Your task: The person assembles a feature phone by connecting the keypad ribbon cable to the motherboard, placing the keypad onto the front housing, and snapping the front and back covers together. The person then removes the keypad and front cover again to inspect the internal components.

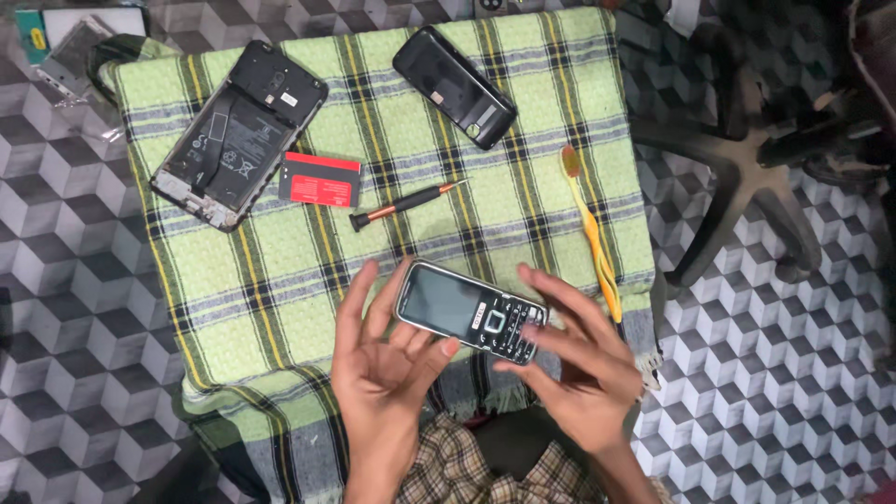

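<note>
Overhead, a black silver-rimmed keypad phone (471, 311) is cradled between spread hands, left (383, 359) and right (574, 364) (opened smartphone (238, 133) and small screwdriver (406, 205) lying untouched on the green checked cloth (280, 280)).

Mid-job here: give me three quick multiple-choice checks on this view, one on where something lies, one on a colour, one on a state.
1. Where does the screwdriver lie?
A. right of the red card
B. on the floor
C. under the toothbrush

2. What colour is the toothbrush handle?
A. blue
B. orange-yellow
C. white

3. How is the smartphone at the cloth's upper left?
A. screen lit
B. wrapped in cloth
C. back off, insides showing

Answers: 1 A, it rests on the checked cloth beside the card. 2 B, the handle is plainly orange-yellow. 3 C, its battery and inner parts are bare.
</note>
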